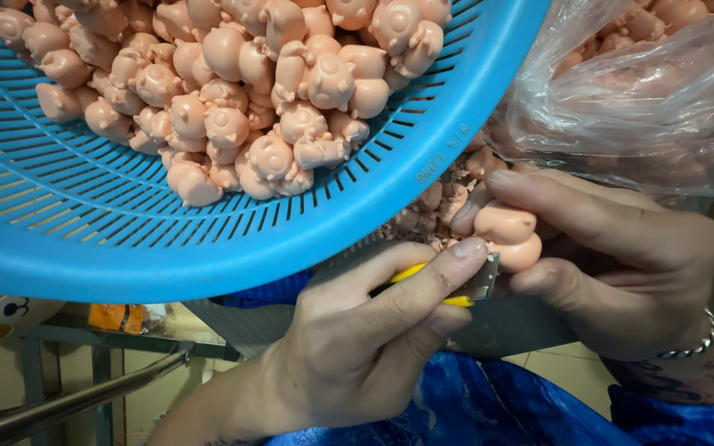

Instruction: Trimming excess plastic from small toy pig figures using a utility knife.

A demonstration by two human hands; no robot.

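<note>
My left hand (357, 339) grips a small blade with a yellow handle (444, 285), thumb pressed along its top. The metal edge rests against a pink pig-shaped figurine (507, 231), which my right hand (621, 264) pinches between fingers and thumb. A metal bracelet circles the right wrist. Both hands meet just below the rim of a blue slotted plastic basket (208, 239).
The basket holds several more pink pig figurines (249, 91). A clear plastic bag (646, 99) of the same figurines sits at the upper right, with trimmed scraps (440, 202) piled below it. Blue cloth (489, 405) covers my lap. A metal bar (84, 396) runs at the lower left.
</note>
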